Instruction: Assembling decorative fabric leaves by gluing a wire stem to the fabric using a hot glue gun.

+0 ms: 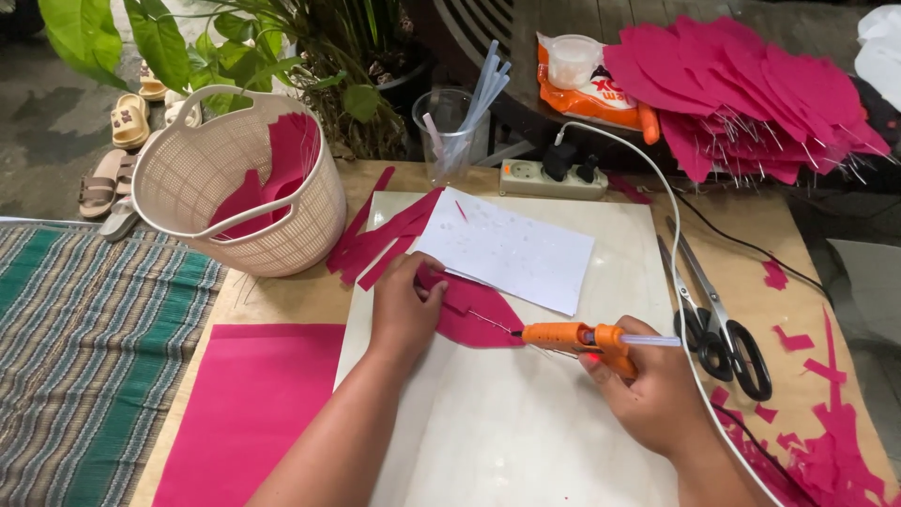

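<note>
Nearest the camera, both of my forearms reach up from the bottom edge over a pale board [526, 441] laid on the desk [751, 235]. My right hand [648, 394] is wrapped in a closed grip around the handle of an orange glue gun [577, 338]; its barrel points left, its tip rests at the right edge of a pink petal-shaped cutout [483, 319], and a clear glue stick juts from its rear. My left hand [405, 305] lies palm down on the left end of that cutout, fingers bent, pressing it flat against the board; whether any finger curls under its edge I cannot tell. The cutout sits near the middle of the board, touching the lower edge of a white paper sheet [511, 249]. Pink strips [380, 239] lie just left of the sheet. A large pink sheet [253, 404] lies at the left of the board, partly under my left arm. A cream plastic basket [239, 183] holding pink scraps stands at the far left corner. A clear cup [449, 141] of glue sticks stands behind the board, beside a power strip [554, 178] whose white cable curves toward me. Black-handled scissors [718, 319] lie right of the board. Stacked pink petals [751, 89] with wires rest at far right, and pink offcuts [826, 451] litter the near right corner.
</note>
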